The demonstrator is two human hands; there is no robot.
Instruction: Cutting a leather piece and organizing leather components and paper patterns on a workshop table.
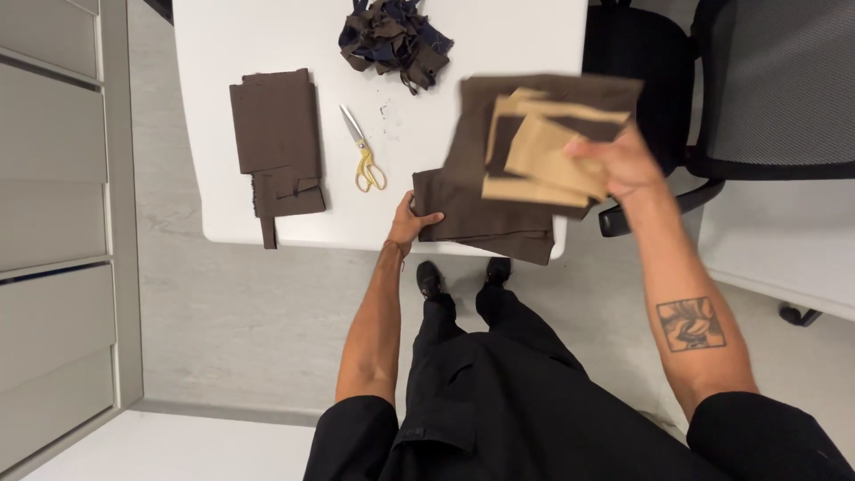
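Note:
My right hand (623, 165) holds up a piece of brown fabric (485, 107) together with tan paper pattern pieces (543, 156), lifted above the table's right end and blurred by motion. My left hand (408, 223) presses on the near corner of a folded stack of brown fabric (481, 218) lying at the front edge of the white table (267, 36). Gold-handled scissors (363, 151) lie just left of that stack.
A second folded brown fabric pile (276, 142) lies on the table's left part. A heap of dark fabric scraps (394, 40) sits at the far edge. A black mesh office chair (766, 89) stands to the right, grey drawers (49, 223) to the left.

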